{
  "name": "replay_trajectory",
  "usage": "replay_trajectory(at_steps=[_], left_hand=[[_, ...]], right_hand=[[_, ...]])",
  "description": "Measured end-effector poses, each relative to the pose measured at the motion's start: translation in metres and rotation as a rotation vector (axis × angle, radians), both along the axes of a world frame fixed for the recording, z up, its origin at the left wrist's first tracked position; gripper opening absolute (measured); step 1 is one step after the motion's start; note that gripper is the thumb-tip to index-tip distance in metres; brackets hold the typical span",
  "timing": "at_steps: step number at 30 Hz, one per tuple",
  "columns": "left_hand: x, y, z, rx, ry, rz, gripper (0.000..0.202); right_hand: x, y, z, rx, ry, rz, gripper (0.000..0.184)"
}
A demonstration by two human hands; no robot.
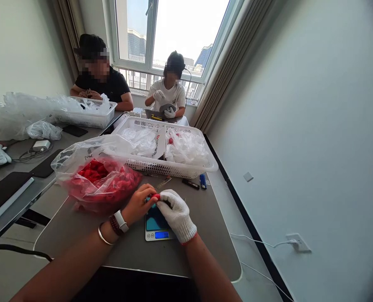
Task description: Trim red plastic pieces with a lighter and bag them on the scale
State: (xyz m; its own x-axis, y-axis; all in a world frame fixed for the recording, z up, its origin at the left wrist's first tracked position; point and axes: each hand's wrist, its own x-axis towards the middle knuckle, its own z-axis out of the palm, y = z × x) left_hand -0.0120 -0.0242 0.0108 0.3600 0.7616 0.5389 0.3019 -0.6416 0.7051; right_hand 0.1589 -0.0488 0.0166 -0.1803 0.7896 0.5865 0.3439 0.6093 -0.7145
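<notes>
Near the front edge of the desk, above a digital scale, the bare left hand and gloved right hand gripped a red piece between closed fingers; a bag of red pieces lay just left.

A hand going forward on the tabletop meets the bag and the basket, which stand across the far side. Along the right edge a hand can pass, but only up to the blue lighter and the black lighter. The scale lies under the left hand and the right hand.
</notes>
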Motion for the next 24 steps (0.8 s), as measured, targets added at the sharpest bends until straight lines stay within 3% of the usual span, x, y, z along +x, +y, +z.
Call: replay_trajectory(at_steps=[5, 8, 13, 16, 21, 24], left_hand=[[-0.0014, 0.0020, -0.0002, -0.137, 0.046, -0.072, 0.051], [0.0010, -0.0005, 0.0004, -0.137, 0.027, -0.078, 0.042], [0.0031, -0.0051, 0.0022, -0.057, -0.007, 0.000, 0.025], [0.0018, -0.0034, 0.0012, -0.103, 0.018, -0.039, 0.033], [0.0032, -0.0011, -0.0024, -0.271, 0.070, -0.135, 0.053], [0.0047, -0.0028, 0.0002, -0.219, 0.032, -0.151, 0.050]], right_hand=[[0.0048, 0.0022, 0.0009, 0.152, -0.242, -0.002, 0.004], [0.0054, 0.0027, 0.0012, 0.167, -0.245, -0.020, 0.004], [0.0039, 0.0026, -0.0012, 0.054, -0.096, -0.009, 0.006], [0.0048, 0.0022, 0.0002, 0.060, -0.163, 0.015, 0.006], [0.0097, 0.0016, 0.0031, 0.212, -0.393, 0.019, 0.009], [0.0106, 0.0013, 0.0038, 0.260, -0.392, -0.016, 0.010]])
